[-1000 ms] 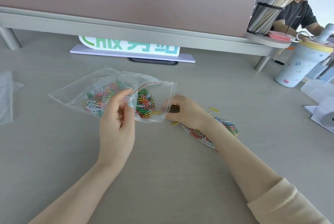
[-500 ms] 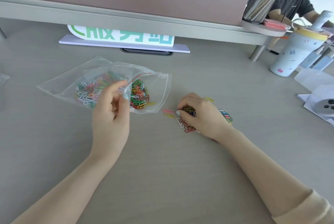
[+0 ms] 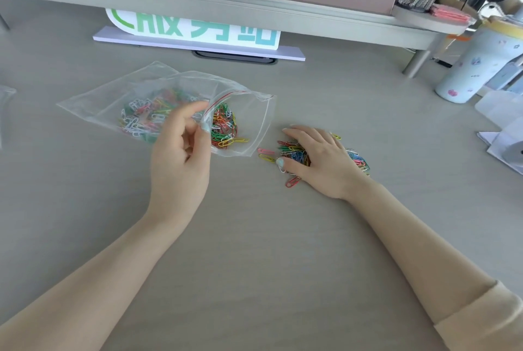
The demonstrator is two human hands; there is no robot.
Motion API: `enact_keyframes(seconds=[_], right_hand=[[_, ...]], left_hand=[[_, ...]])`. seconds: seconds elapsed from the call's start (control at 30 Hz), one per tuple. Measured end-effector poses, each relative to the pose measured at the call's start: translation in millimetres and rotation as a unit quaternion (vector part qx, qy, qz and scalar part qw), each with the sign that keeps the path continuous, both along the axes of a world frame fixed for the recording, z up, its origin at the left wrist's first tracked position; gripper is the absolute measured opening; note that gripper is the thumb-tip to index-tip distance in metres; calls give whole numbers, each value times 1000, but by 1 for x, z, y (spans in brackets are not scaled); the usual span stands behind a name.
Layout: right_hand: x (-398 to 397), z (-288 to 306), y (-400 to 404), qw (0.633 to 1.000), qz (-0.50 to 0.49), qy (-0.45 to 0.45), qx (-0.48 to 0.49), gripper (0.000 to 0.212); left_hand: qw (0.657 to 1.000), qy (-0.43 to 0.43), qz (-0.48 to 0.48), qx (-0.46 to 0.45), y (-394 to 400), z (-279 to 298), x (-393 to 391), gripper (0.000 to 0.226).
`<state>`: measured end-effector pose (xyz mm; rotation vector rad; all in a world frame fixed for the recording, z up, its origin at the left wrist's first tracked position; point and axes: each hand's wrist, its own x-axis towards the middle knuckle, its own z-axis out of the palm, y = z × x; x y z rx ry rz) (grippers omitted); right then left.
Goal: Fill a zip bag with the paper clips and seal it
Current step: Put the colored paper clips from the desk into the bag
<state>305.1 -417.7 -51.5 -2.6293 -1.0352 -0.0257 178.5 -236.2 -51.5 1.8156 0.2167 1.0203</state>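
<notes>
On a grey worktop (image 3: 254, 237) seen from the head camera, a person's left hand (image 3: 181, 158) pinches the upper lip of a clear zip bag (image 3: 254, 121), fingers (image 3: 195, 112) grasping the plastic beside its red seal line to hold the mouth open. Coloured paper clips (image 3: 223, 129) already lie inside. Just right of the bag, the right hand (image 3: 319, 158) cups a loose pile of paper clips (image 3: 294, 152), fingers curling around them; a few strays (image 3: 266, 154) sit between pile and bag. The gather likely goes best as a tight scoop, with the mouth held wide and low so nothing spills.
</notes>
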Motion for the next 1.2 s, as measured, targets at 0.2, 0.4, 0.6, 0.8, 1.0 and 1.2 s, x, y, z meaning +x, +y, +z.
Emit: enact_keyframes(seconds=[0.2, 0.4, 0.6, 0.8, 1.0, 1.2], right_hand=[[5, -4, 1, 999, -25, -24, 1, 48], [10, -3, 5, 999, 12, -26, 33, 25], [7, 6, 7, 999, 41, -26, 8, 20], [2, 14, 7, 998, 52, -42, 1, 22], [2, 17, 6, 997, 2, -17, 75, 28], [1, 28, 15, 972, -58, 95, 207, 28]], left_hand=[[1000, 0, 1, -2, -1, 2, 0, 27], [1000, -2, -3, -5, 0, -1, 1, 28], [1000, -6, -2, -4, -1, -1, 1, 29], [1000, -3, -11, -7, -1, -1, 1, 28], [1000, -4, -15, -9, -2, 1, 0, 30], [1000, 1, -14, -13, -4, 4, 0, 29]])
